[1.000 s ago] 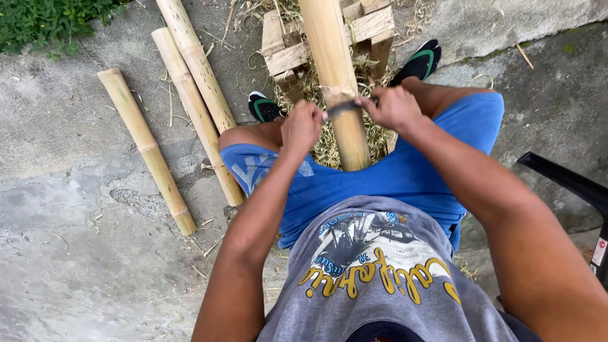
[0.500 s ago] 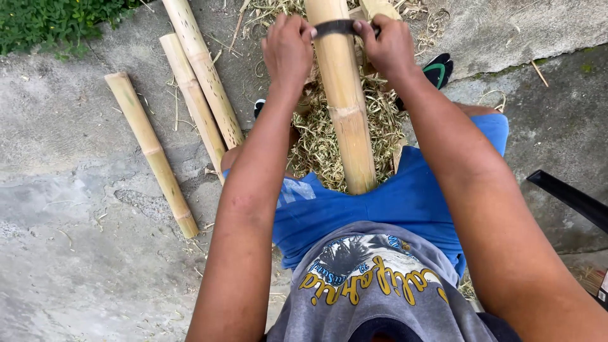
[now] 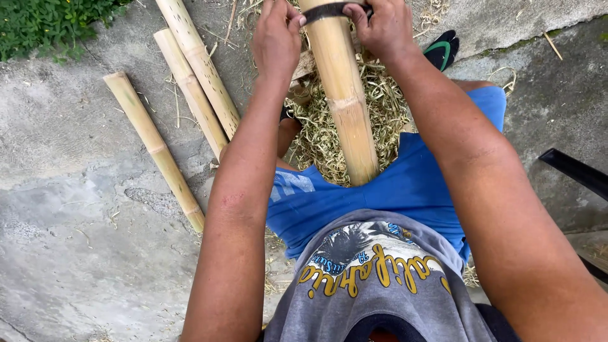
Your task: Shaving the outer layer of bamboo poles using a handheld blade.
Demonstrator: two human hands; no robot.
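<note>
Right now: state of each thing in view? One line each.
Left hand: gripping blade end.
Right hand: gripping other end.
Dark blade: across pole.
Bamboo pole: slanted between legs.
Three poles: lying on concrete.
Shavings: piled under pole.

The ground (image 3: 69,266) is rough grey concrete, cracked and patchy, with a raised lip running across from nine o'clock toward the centre. At eleven o'clock a clump of green weeds (image 3: 47,25) grows at the edge of the slab. Three spare poles (image 3: 190,88) lie side by side on the concrete between ten and eleven o'clock, angled toward twelve. Pale curled shavings (image 3: 316,126) heap near the centre, with stray strands scattered toward twelve. At three o'clock a dark bar (image 3: 576,171) juts in. The light is soft, even daylight without hard shadows.
</note>
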